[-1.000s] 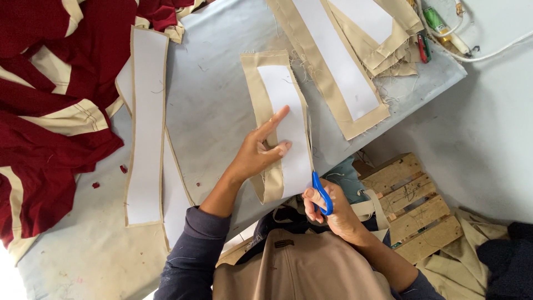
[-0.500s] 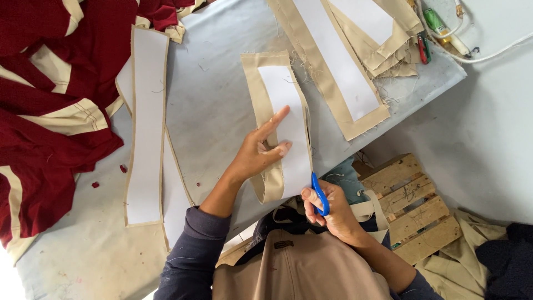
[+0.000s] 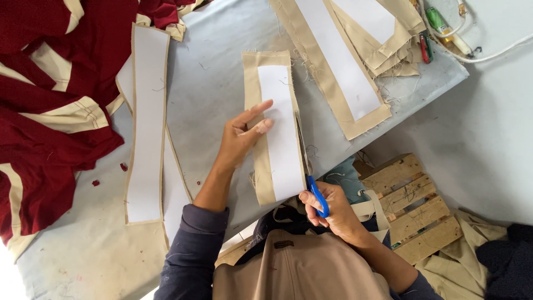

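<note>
Left hand (image 3: pixel 240 139): flat, fingers spread, pressing tan fabric strip with white interfacing (image 3: pixel 277 130) onto grey surface (image 3: pixel 211 83). Right hand (image 3: pixel 327 208): clenched around blue-handled scissors (image 3: pixel 316 191), blades at strip's right edge, just right of left hand.

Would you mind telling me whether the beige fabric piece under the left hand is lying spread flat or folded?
Spread flat. The beige fabric piece lies full length on the table, its white panel facing up, pressed by the left hand.
</note>
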